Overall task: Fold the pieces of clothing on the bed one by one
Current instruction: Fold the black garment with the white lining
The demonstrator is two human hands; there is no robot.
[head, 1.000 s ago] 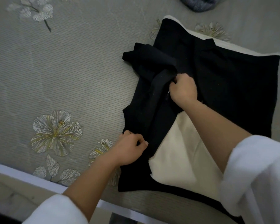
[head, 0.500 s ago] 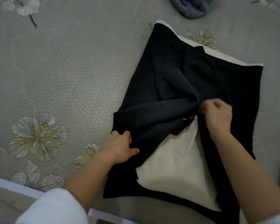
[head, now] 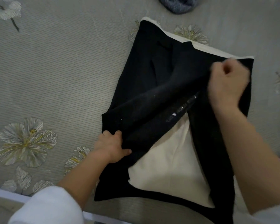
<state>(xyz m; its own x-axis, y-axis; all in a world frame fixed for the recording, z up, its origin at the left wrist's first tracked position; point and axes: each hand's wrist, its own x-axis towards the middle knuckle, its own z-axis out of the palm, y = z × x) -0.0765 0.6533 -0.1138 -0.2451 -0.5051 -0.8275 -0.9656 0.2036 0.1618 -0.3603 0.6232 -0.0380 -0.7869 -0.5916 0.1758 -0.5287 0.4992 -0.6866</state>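
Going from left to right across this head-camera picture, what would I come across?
Large printed flower on the bedspread → left hand, gripping the black garment → cream fabric → right hand, fingers curled on the same garment.

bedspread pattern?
Grey bedspread with fine dashed stripes and large white-and-yellow flowers; head view.

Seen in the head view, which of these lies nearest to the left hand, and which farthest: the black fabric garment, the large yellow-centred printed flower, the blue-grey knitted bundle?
1. The black fabric garment: gripped by the left hand.
2. The large yellow-centred printed flower: apart, on the hand's left.
3. The blue-grey knitted bundle: at the top edge, farthest.
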